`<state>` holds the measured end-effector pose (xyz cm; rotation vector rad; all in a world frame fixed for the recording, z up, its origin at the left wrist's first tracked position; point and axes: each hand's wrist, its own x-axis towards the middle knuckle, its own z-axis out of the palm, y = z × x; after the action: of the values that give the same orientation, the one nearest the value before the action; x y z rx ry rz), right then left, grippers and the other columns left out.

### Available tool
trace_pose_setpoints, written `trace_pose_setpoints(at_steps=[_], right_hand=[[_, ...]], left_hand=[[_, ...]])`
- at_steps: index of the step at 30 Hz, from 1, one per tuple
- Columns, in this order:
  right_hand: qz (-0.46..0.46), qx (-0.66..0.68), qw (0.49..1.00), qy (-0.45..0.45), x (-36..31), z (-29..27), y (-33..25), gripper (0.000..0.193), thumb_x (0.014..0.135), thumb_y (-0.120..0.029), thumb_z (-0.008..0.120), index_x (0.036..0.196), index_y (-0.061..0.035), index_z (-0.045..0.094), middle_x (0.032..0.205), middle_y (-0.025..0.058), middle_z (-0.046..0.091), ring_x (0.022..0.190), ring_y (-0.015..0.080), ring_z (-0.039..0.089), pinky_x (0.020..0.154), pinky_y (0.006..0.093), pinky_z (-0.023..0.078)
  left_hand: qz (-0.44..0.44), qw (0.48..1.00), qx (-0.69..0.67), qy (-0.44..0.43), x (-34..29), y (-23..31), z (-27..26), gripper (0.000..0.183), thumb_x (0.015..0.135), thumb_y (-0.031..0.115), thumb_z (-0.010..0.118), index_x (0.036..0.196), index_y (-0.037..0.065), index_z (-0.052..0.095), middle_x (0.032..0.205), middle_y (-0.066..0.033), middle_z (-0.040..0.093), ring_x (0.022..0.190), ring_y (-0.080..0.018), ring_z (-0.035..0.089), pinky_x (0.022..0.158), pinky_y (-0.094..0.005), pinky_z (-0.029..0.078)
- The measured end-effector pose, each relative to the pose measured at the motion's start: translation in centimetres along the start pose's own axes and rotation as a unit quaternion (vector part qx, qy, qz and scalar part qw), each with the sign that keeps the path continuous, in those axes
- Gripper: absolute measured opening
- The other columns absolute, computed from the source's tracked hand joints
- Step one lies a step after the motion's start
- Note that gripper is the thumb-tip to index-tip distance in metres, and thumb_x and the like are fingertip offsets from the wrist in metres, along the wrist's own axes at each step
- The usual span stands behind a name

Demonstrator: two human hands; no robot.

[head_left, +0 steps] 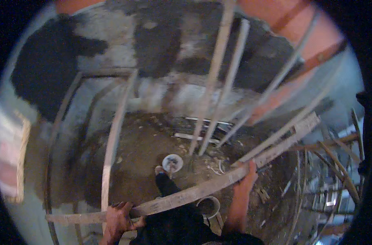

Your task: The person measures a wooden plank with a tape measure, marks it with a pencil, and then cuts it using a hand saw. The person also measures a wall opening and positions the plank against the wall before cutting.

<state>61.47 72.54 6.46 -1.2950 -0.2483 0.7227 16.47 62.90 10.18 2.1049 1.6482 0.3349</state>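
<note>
A long wooden plank (194,192) crosses in front of me, rising from the lower left to the right. My left hand (120,218) is closed around it near its left part, beside a thin upright wooden post (109,159). Farther along, my right hand (246,179) grips the plank's edge, with the fingers bent over it. The plank's left end (71,219) lies across the two legs of a wooden frame (57,134); whether it touches them I cannot tell. Blur hides the fine detail of my fingers.
A white bucket (172,163) stands on the dirt floor beyond my foot, and another round container (208,207) is near my legs. Several long poles (214,77) lean at the wall. Rubble and slats (196,137) lie at its base. Timber scaffolding (337,163) fills the right.
</note>
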Motion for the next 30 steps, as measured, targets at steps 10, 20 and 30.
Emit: trace_pose_setpoints(at_steps=[10,20,30], right_hand=[[-0.028,-0.015,0.993,-0.111,-6.4,2.0,1.6,0.076,0.09,-0.061,0.058,0.136,-0.0017,0.048,0.103,0.0129,0.064,0.082,0.0251,0.064,0.061,0.0384,0.054],[0.032,-0.047,0.867,-0.496,-20.8,10.4,6.7,0.07,0.091,-0.059,0.057,0.132,-0.0026,0.051,0.104,0.0123,0.064,0.082,0.0244,0.064,0.061,0.0367,0.054],[0.068,-0.049,0.788,-0.61,-25.4,8.9,5.7,0.064,0.092,-0.057,0.056,0.128,-0.0035,0.054,0.104,0.0118,0.064,0.083,0.0236,0.064,0.062,0.035,0.054]], left_hand=[[0.002,0.991,0.058,0.123,-11.6,-0.4,-2.8,0.054,0.071,0.057,0.074,0.092,0.008,0.066,0.075,-0.0104,0.063,0.071,-0.0316,0.067,0.061,-0.0428,0.055],[-0.08,0.929,0.145,0.33,-24.5,3.7,-2.8,0.06,0.067,0.052,0.075,0.101,0.004,0.064,0.088,-0.0096,0.065,0.077,-0.0287,0.066,0.067,-0.0406,0.056],[-0.149,0.876,0.269,0.371,-33.6,8.0,-4.7,0.059,0.067,0.055,0.072,0.101,0.007,0.065,0.096,-0.0081,0.067,0.087,-0.0288,0.068,0.073,-0.0422,0.056]])
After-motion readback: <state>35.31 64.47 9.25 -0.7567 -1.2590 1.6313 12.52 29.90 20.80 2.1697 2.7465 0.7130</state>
